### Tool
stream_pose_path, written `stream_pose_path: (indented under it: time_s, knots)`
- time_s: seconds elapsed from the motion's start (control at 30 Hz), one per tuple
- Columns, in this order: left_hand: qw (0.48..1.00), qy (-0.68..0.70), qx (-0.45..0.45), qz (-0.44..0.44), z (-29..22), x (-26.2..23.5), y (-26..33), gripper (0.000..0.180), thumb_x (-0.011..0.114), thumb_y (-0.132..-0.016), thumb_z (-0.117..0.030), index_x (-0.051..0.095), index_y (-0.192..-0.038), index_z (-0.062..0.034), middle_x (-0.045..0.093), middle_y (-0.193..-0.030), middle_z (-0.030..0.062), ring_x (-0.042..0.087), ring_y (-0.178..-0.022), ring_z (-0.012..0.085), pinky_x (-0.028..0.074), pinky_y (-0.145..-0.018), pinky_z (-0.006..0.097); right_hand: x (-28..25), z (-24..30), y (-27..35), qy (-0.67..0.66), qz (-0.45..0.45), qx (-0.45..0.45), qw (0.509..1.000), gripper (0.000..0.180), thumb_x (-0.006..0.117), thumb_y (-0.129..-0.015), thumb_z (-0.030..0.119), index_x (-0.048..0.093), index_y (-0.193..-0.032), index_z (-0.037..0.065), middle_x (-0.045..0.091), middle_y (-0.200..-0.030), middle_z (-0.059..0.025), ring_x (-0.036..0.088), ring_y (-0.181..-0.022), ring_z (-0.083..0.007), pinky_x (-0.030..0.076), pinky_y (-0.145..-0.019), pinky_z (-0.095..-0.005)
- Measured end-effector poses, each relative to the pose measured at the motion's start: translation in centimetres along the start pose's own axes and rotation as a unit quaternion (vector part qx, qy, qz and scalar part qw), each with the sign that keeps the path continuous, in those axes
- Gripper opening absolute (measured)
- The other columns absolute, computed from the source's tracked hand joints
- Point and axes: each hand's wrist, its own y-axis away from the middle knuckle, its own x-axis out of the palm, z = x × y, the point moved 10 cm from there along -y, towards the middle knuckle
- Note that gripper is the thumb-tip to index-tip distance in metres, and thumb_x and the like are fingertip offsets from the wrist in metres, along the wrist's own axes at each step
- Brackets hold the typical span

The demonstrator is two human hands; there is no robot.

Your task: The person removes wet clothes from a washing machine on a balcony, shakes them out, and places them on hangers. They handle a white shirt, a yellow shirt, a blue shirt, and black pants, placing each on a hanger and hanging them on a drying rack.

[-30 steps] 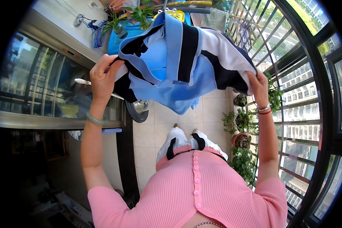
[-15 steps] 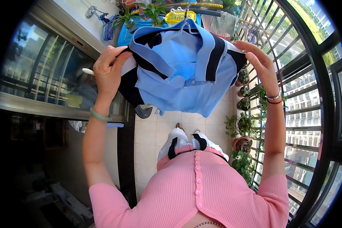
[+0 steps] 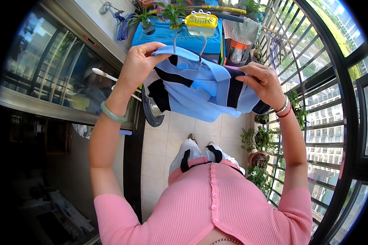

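A light blue polo shirt (image 3: pixel 192 98) with black and white panels hangs from a grey hanger (image 3: pixel 203 47), whose hook rises out of the collar opening. My left hand (image 3: pixel 140 61) pinches the collar at its left side. On the other side, my right hand (image 3: pixel 262 81) grips the shirt by the black band beside the placket, thumb on the front. The shirt's lower part sags in folds above the tiled floor, and most of the hanger is hidden inside it.
A blue cabinet (image 3: pixel 151 34) at the far end carries potted plants and a yellow basket (image 3: pixel 200 20). Purple hangers (image 3: pixel 123 25) hang from a wall hook at left. Window bars (image 3: pixel 321 110) and potted plants (image 3: pixel 261 157) line the right. A white-tipped pole (image 3: pixel 104 74) juts out by my left wrist.
The shirt has dropped and its collar narrowed. My right hand has come inward and down from the shoulder to the black band; my left hand has shifted right onto the collar.
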Motion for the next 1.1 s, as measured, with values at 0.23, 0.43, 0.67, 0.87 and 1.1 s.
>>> stream_pose_path:
  time_s: [0.23,0.43,0.67,0.87,1.1]
  knots:
    - [0.837,-0.467,0.284,-0.034,-4.6,3.4,-0.1,0.042,0.062,-0.078,0.006,0.064,-0.113,-0.0158,0.05,-0.083,0.0032,0.057,-0.074,0.0155,0.047,-0.065,0.028,-2.2,-0.3,0.2,0.03,-0.078,0.047,0.995,0.016,0.072,-0.082,0.013,0.067,-0.092,0.001,0.062,-0.073,-0.0116,0.06,-0.062,-0.0234,0.046,-0.057,-0.0312]
    - [0.978,0.168,0.006,0.123,-3.2,3.1,-1.1,0.034,0.059,-0.093,-0.018,0.059,-0.123,-0.0038,0.052,-0.084,-0.0024,0.054,-0.08,0.0072,0.05,-0.074,0.021,-2.3,-3.6,2.7,0.025,-0.107,0.119,0.987,0.016,0.072,-0.084,0.016,0.069,-0.092,0.002,0.06,-0.065,-0.0068,0.054,-0.055,-0.0148,0.042,-0.053,-0.0263]
    - [0.957,-0.216,0.19,0.017,-1.7,4.3,0.3,0.035,0.073,-0.085,-0.025,0.067,-0.116,-0.0084,0.068,-0.103,0.0039,0.059,-0.089,0.0077,0.048,-0.08,0.024,-3.4,-4.9,2.3,-0.118,-0.15,0.126,0.973,0.018,0.071,-0.086,0.017,0.069,-0.093,0.001,0.056,-0.061,-0.0011,0.046,-0.056,-0.0045,0.038,-0.052,-0.0215]
    - [0.987,-0.045,0.148,-0.037,-2.7,3.8,-1.5,0.021,0.07,-0.088,-0.02,0.07,-0.105,-0.0065,0.062,-0.079,-0.0033,0.052,-0.071,0.0037,0.042,-0.063,0.018,-4.1,-4.6,1.7,-0.107,-0.175,0.136,0.969,0.018,0.071,-0.087,0.016,0.069,-0.094,0.0,0.058,-0.067,0.0026,0.047,-0.062,-0.0025,0.039,-0.055,-0.0194]
    - [0.975,-0.161,0.12,-0.093,1.8,-1.5,-0.3,0.017,0.065,-0.092,-0.02,0.068,-0.1,-0.0056,0.064,-0.081,-0.001,0.054,-0.075,0.0051,0.046,-0.067,0.02,-6.3,-6.4,3.3,-0.129,-0.207,0.159,0.957,0.018,0.069,-0.089,0.018,0.069,-0.093,0.001,0.062,-0.075,0.0039,0.052,-0.07,-0.0017,0.042,-0.062,-0.0181]
